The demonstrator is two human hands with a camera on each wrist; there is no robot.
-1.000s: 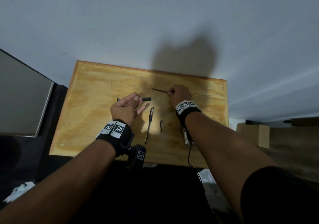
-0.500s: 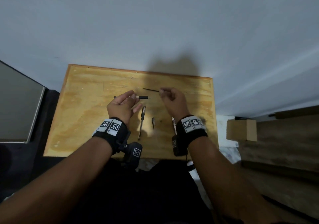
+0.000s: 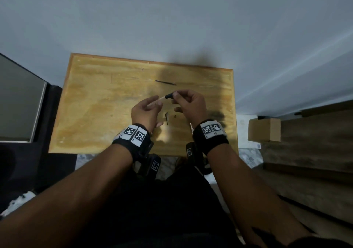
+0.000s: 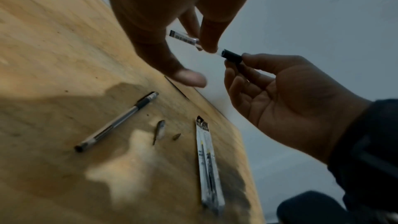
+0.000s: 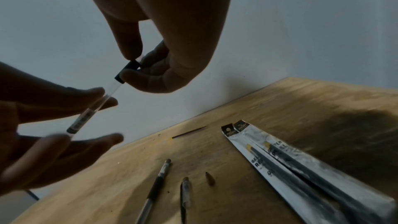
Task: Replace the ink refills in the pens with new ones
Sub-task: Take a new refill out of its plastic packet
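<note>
Above the wooden table (image 3: 86, 104) I hold a clear pen barrel (image 4: 185, 39) with a black grip section (image 3: 169, 96) between both hands. My left hand (image 3: 154, 102) pinches the clear end between its fingers, thumb apart. With thumb and fingertips, my right hand (image 3: 176, 99) pinches the black grip (image 5: 129, 69). A thin dark refill (image 3: 165, 82) lies alone on the table beyond the hands. Two packaged refills (image 5: 290, 168) lie to the right. A whole pen (image 4: 116, 122), a pen cap (image 4: 159, 130) and a small metal tip (image 4: 176, 136) lie under the hands.
The table stands against a pale wall. A cardboard box (image 3: 264, 129) sits on the floor to the right, and a dark panel (image 3: 19, 104) stands to the left. Bare wood shows on the table's left half.
My right hand let go of the thin refill on the far side of the table and came back to pinch the barrel's black grip. My left hand brought the barrel toward the middle.
</note>
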